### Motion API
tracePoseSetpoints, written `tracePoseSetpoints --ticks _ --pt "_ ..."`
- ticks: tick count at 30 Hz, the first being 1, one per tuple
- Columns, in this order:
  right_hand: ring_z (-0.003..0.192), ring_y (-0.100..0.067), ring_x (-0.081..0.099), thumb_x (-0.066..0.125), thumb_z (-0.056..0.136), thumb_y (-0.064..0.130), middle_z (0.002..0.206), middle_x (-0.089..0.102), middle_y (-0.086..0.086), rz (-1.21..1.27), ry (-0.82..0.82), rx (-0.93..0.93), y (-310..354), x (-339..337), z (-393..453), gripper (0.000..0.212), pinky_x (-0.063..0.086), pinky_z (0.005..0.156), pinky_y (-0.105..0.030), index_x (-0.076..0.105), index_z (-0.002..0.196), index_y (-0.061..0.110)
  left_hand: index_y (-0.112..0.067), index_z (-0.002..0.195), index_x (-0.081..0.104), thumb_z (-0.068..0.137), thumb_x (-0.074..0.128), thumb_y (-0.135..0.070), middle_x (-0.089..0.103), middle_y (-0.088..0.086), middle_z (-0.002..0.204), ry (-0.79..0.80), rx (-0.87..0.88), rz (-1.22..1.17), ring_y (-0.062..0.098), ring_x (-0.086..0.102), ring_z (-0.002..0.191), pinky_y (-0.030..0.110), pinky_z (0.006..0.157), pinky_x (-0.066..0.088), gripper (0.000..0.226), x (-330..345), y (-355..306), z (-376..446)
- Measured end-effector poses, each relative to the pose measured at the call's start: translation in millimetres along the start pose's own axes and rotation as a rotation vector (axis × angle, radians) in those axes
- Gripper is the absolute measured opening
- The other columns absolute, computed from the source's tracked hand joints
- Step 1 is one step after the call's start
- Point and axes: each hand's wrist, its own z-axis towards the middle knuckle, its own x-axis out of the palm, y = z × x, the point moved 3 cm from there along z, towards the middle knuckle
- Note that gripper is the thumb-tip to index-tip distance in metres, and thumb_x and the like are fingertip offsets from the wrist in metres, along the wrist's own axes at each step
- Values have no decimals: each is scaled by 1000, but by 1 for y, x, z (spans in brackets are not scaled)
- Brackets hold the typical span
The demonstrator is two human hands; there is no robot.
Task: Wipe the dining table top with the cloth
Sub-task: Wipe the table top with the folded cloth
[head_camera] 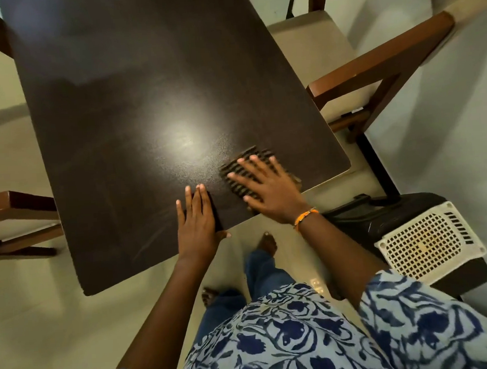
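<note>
The dark brown dining table top [146, 104] fills the upper middle of the head view, with a bright light glare near its centre. A striped brown cloth [236, 163] lies flat near the table's near right corner. My right hand [268, 187] presses on it with straight, spread fingers and covers most of it. My left hand [197, 221] rests flat on the table's near edge, just left of the cloth, its thumb hanging over the edge.
A wooden chair with a beige seat [313, 46] stands at the table's right side. Other chairs [15, 209] stand at the left. A black and white box with a grille [422, 239] sits on the floor to my right. My feet [267, 244] are below the table edge.
</note>
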Motion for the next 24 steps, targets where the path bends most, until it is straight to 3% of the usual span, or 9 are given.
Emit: tracePoseSetpoints --ticks 7,13,18,24 --pt "148 -24 1 39 97 37 160 7 -1 51 -48 426 -119 -27 -50 57 3 118 -50 14 149 35 -1 146 -8 70 71 -50 3 15 157 7 -14 19 32 -13 144 45 114 -9 120 -4 -4 3" --pt "147 -30 3 39 97 36 159 11 -7 91 -150 652 -110 -19 -58 57 2 117 -52 16 149 32 -2 146 -10 71 71 -47 0 15 157 22 -24 11 32 -13 144 46 114 -9 119 -5 -6 3" --pt "147 -29 1 38 96 39 160 8 -5 133 -155 585 -48 -3 -45 58 -3 116 -53 14 149 34 -3 145 -13 71 69 -50 -3 14 157 21 -47 13 32 -15 144 47 114 -9 120 -5 -5 2" --pt "147 -28 -2 36 94 44 160 3 -5 112 -48 301 69 21 -16 62 -1 114 -52 9 149 36 -3 145 -14 78 62 -51 -11 16 157 -29 -92 -1 31 -14 144 47 115 -7 113 -1 -1 -5"
